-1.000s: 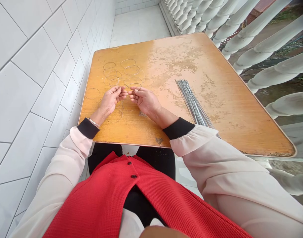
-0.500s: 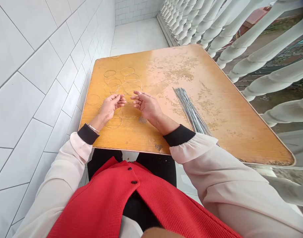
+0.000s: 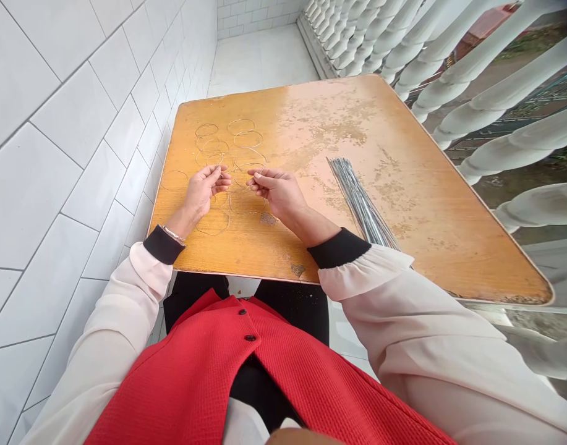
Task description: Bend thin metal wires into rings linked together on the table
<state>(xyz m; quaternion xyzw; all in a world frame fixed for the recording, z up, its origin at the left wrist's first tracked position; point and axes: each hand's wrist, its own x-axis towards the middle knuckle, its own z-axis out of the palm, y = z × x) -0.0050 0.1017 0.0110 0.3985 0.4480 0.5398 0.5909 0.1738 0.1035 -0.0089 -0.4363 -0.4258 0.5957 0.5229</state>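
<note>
My left hand and my right hand hover palm-up over an orange-brown wooden tabletop, their fingers curled and their fingertips a short gap apart. Nothing shows between the fingers of either hand, though a fine wire could be hidden. Several thin wire rings lie flat beneath and beyond the hands, the nearest below my left palm and others further up the table. A bundle of straight steel wires lies to the right of my right hand. A thin bangle circles my left wrist.
The table's left edge runs along a white tiled wall. A white balustrade stands beyond the table's right edge. White floor tiles lie past the far edge. The tabletop's varnish is worn and blotchy.
My hands have drawn slightly apart, their fingertips no longer nearly meeting. The head view has shifted a little, while the rings and wire bundle stay in place on the table.
</note>
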